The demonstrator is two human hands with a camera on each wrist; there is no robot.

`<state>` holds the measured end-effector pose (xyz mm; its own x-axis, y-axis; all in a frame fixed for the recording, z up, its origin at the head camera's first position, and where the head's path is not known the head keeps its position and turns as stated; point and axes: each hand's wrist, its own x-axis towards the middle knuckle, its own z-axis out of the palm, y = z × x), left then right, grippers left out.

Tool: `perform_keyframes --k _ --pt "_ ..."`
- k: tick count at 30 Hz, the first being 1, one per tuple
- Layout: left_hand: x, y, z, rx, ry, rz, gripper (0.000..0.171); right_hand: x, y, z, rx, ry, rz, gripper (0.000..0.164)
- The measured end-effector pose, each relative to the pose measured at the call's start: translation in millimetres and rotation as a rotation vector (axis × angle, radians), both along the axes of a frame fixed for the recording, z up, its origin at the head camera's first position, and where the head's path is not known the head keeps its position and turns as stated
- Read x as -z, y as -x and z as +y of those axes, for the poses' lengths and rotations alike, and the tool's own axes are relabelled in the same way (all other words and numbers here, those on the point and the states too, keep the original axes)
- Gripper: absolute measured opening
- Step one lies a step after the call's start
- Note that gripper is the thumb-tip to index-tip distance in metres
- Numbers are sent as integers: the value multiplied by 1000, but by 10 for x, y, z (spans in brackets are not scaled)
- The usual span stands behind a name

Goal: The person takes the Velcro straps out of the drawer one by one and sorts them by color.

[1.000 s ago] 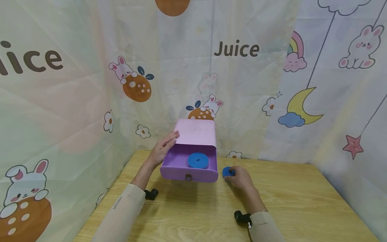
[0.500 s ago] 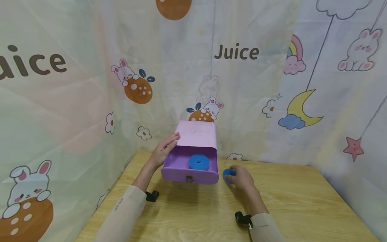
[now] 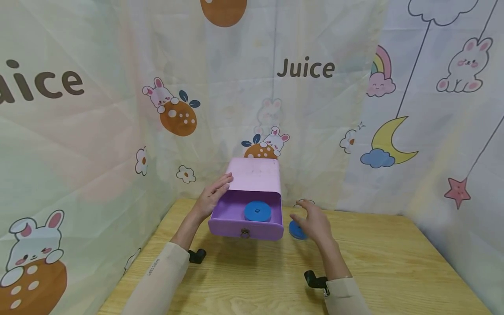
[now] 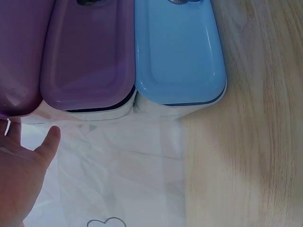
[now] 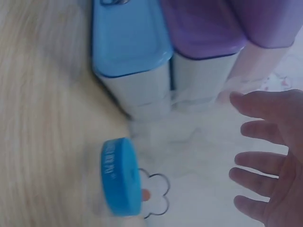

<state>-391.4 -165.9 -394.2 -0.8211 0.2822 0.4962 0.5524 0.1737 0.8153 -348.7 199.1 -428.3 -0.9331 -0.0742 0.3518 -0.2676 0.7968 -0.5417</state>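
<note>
In the head view, a small pink cabinet (image 3: 253, 176) stands with its purple top drawer (image 3: 226, 228) pulled out. A round blue disc (image 3: 257, 211) with a small mark at its middle lies in that drawer. My left hand (image 3: 208, 200) rests along the cabinet's left side, fingers extended. Another blue disc (image 3: 296, 231) lies on the table, right of the cabinet and partly hidden by my right hand (image 3: 317, 224). White print runs along this disc's edge in the right wrist view. The right hand's fingers (image 5: 258, 177) are spread and apart from the disc.
Below the top drawer, the wrist views show a closed purple drawer (image 4: 90, 52) and a closed blue drawer (image 4: 182, 49). A wooden table (image 3: 378, 258) bears everything. Printed cloth (image 3: 315, 113) hangs close behind and at both sides. Black cameras (image 3: 315, 280) jut from the wrists.
My right hand has let go of the blue disc on the table and lifted slightly, its fingers spreading. The left hand, the cabinet and the disc in the drawer stay put.
</note>
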Motion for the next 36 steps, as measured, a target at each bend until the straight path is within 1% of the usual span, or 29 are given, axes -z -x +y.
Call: perform_keyframes --k 7,12,14,20,23,28,31,36 --pt "6 12 -14 5 3 1 45 -206 -106 -81 12 49 66 56" --pt "6 29 -23 -6 2 5 43 -316 -160 -121 -19 67 132 57" --pt "1 32 -21 -1 1 7 43 -360 -184 -135 -30 75 156 57" --pt "20 31 -12 7 8 4 43 -471 -299 -183 -60 97 198 57" --pt "17 26 -8 5 10 3 43 -531 -365 -225 -105 118 249 55" --pt "8 23 -8 6 10 8 44 -601 -453 -302 -223 113 358 53" --pt "11 23 -11 6 10 8 44 -616 -485 -331 -256 99 370 53" --pt "4 6 -4 7 4 0 43 -623 -517 -354 -277 100 364 52"
